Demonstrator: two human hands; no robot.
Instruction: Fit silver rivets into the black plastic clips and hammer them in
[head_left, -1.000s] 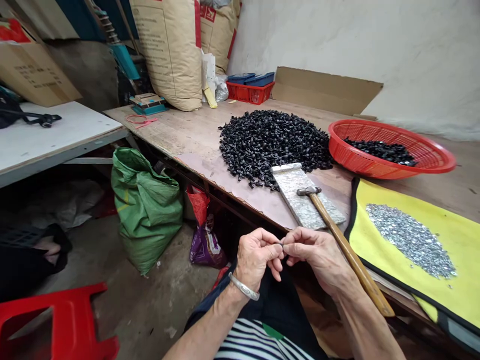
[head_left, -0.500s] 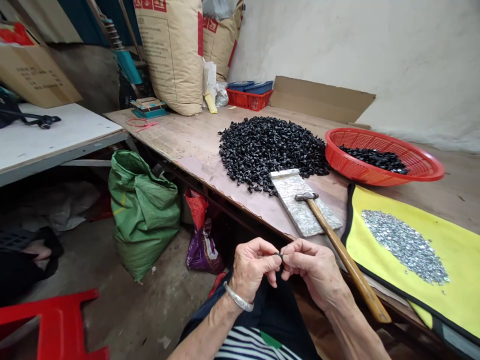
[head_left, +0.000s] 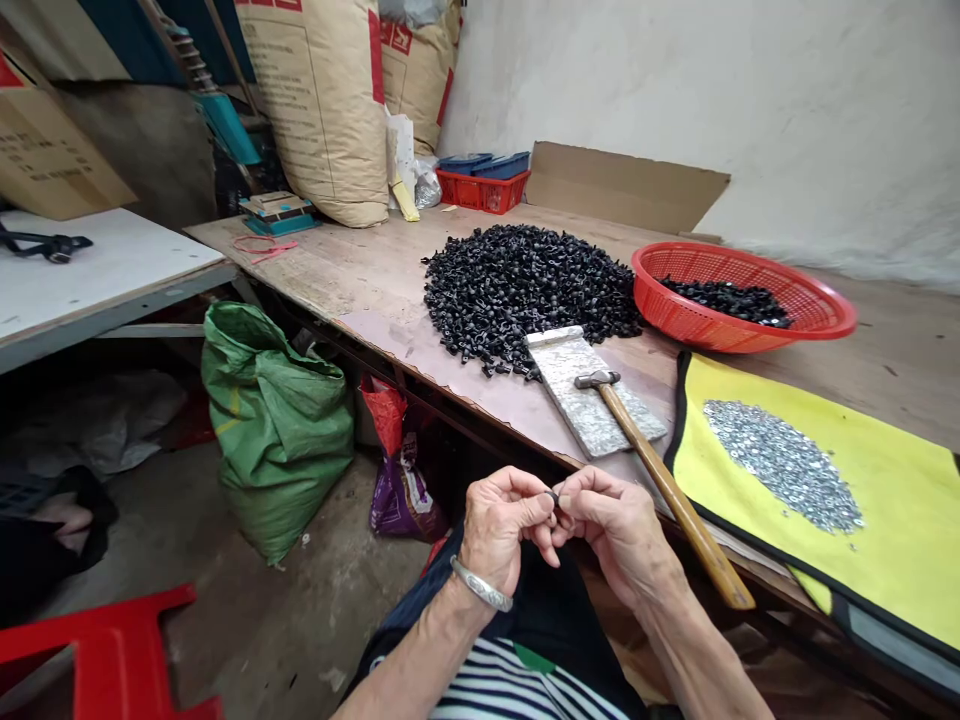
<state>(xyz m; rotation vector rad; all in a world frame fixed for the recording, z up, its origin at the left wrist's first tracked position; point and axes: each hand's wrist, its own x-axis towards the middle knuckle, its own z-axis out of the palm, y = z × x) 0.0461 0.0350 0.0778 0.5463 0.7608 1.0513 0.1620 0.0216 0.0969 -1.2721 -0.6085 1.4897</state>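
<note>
My left hand and my right hand meet just below the table edge, their fingertips pinching a small black plastic part. Most of that part is hidden by my fingers. A heap of similar black parts lies on the wooden table, beyond my hands. Nearer my right hand rests a wooden-handled hammer on a pale stone slab. Small silver metal rings lie spread on a yellow mat. A red plastic basket holds more black parts.
A green sack and a purple-and-red bag stand under the table edge. Large paper sacks and a red crate lean at the back. A white table stands left, with a red stool low on the floor.
The whole scene has shifted left and slightly up in view. My hands have risen a little and still pinch the small black part.
</note>
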